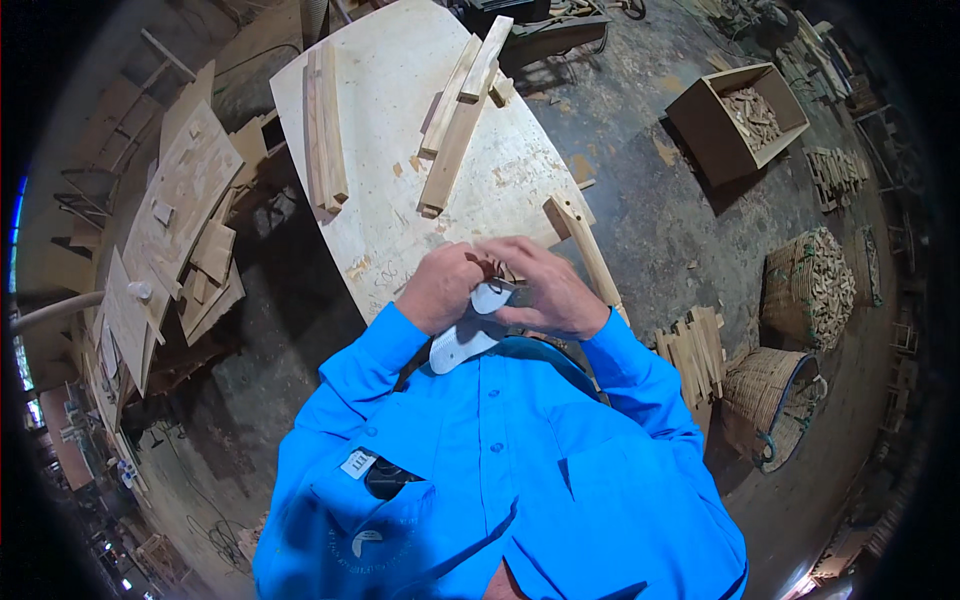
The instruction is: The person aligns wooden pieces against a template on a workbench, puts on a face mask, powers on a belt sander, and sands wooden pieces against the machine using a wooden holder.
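In front of my chest, both hands meet above the near end of a pale work board (390, 230). My left hand (442, 285) is closed, its knuckles up. My right hand (550, 290) curves in from the other side, with its thumb low and its fingers reaching to the left fingertips. Between them is a limp white-grey piece (465, 345), perhaps cloth or a glove, hanging against the blue shirt. A thin dark bit (495, 270) shows at the fingertips; its kind is unclear. What the right fingers pinch is hidden.
Wooden strips (325, 130) lie at the board's left, and more strips (460, 140) lie at its middle. A wooden piece (585, 245) lies along the right edge. On the floor at right stand a box of offcuts (710, 135), filled baskets (790, 290) and stacked slats (692, 350). Panels (180, 200) lean left.
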{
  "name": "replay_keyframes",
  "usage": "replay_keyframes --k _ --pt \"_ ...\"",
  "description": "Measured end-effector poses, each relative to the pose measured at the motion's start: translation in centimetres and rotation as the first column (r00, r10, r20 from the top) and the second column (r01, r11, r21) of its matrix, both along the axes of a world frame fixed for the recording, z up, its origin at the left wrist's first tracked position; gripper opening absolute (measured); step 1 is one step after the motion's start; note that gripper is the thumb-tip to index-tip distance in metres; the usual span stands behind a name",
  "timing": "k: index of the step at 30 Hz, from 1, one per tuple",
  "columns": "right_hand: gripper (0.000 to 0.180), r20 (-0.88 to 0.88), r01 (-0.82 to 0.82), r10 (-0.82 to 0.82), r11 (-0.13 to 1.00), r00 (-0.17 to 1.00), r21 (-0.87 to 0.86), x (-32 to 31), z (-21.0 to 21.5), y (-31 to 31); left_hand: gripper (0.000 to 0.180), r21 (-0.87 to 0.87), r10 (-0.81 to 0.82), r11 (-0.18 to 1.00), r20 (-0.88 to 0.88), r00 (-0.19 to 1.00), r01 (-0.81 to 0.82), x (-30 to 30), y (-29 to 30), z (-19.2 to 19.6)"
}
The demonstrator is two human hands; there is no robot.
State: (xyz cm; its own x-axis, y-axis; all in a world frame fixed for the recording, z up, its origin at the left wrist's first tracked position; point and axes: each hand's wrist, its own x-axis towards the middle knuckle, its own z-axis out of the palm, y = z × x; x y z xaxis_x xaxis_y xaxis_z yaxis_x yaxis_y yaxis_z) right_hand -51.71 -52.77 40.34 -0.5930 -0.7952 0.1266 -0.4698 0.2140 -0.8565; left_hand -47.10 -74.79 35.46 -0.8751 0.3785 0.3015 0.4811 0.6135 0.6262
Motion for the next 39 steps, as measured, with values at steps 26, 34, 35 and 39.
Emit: replay_keyframes --k 26,34,35,39 --pt "0.014 0.712 0.75 -0.406 0.61 0.572 -0.255 0.6 -2.8 5.0 0.023 0.598 -0.149 0.559 0.754 0.639 -0.574 1.4 -2.2 0.1" --pt "0.017 0.752 0.85 -0.487 0.496 0.444 -0.18 0.6 -4.1 6.0 0.018 0.543 0.11 0.626 0.648 0.753 -0.559 0.9 -3.6 2.7" --pt "0.018 0.744 0.816 -0.469 0.552 0.475 -0.172 0.3 -4.0 5.6 0.021 0.531 0.094 0.64 0.664 0.742 -0.556 0.8 -3.6 2.7" --pt "0.022 0.716 0.766 -0.484 0.633 0.503 -0.111 0.3 -4.8 3.9 0.026 0.488 0.056 0.69 0.7 0.712 -0.535 1.0 -3.2 2.7"
